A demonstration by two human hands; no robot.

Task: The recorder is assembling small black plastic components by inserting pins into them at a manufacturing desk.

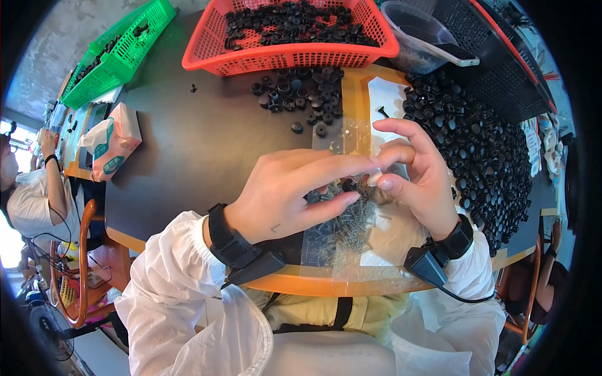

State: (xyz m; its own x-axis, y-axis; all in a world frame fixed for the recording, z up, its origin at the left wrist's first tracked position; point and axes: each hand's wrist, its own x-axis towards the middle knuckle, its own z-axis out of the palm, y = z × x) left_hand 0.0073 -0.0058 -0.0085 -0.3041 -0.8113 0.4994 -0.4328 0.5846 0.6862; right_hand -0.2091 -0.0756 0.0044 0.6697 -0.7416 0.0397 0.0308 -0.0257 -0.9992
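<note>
- Above a heap of slender, silvery, screw-like metal pieces (352, 229), the bare left hand (288, 182) and the bare right hand (419, 178) met at the fingertips.
- Right hand: thumb and bent index finger were closed on a small whitish piece (374, 177) — its exact shape was too small to tell. One other finger was raised and curved clear of the grip.
- Left hand: back uppermost, index finger extended to the small whitish piece, thumb spread apart below. Whether the hidden palm held anything could not be told.
- Under the hands: the metal heap lay on a clear plastic sheet (318, 245) near the front edge of the dark grey tabletop (188, 156).
- Right side: a large pile of round, black plastic caps (483, 150) covered the table beside the right hand.
- Beyond the hands: a loose cluster of black, round plastic parts (301, 97) lay before a red, perforated plastic basket (291, 61), which contained more black parts.
- Left side: a pink-and-white cardboard tissue box (122, 144) stood near a green, perforated plastic basket (116, 66) — both well apart from the hands.
</note>
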